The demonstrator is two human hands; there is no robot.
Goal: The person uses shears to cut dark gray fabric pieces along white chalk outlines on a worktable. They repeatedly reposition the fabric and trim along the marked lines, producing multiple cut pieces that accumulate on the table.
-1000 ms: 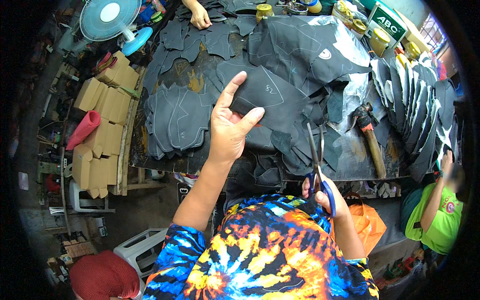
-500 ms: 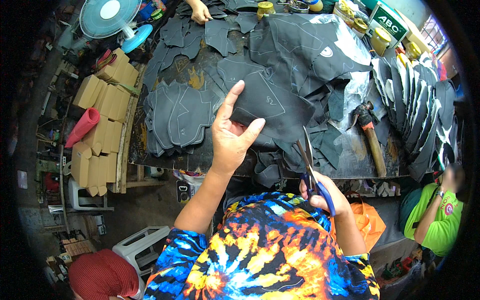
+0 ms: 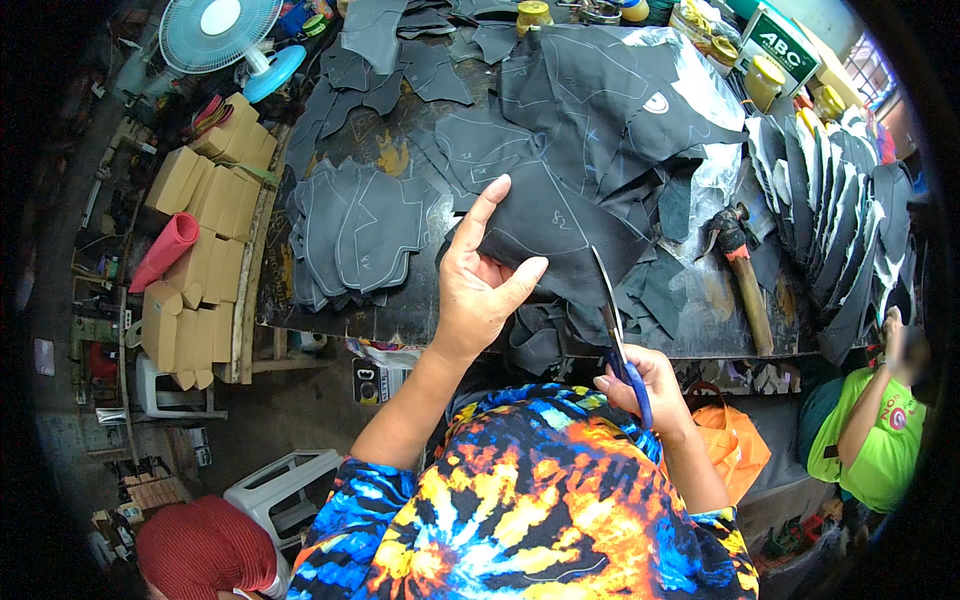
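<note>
My left hand [image 3: 475, 300] holds a black leather-like piece [image 3: 540, 215] with pale chalk lines. Its index finger stretches along the left edge and its thumb lies near the lower edge; the other fingers are partly hidden. Blue-handled scissors [image 3: 610, 310] are in my right hand [image 3: 650, 390], the blades nearly together and pointing up at the lower right edge of that piece. Under and beyond it spreads a larger black sheet [image 3: 580, 110], also chalk-marked. A stack of outlined black pieces [image 3: 355, 230] lies left of my left hand.
On the dark worktable a hammer [image 3: 742, 280] lies to the right, beside a row of dark pieces with white edges [image 3: 830, 200]. Jars [image 3: 764, 80] stand at the back right. Tan cartons [image 3: 205, 250] and a blue fan [image 3: 222, 30] are left. Another person in green [image 3: 870, 420] sits at right.
My left hand and the held piece have shifted slightly right and down. The scissors' blades have come closer together. Another person's hand at the far edge has left the view.
</note>
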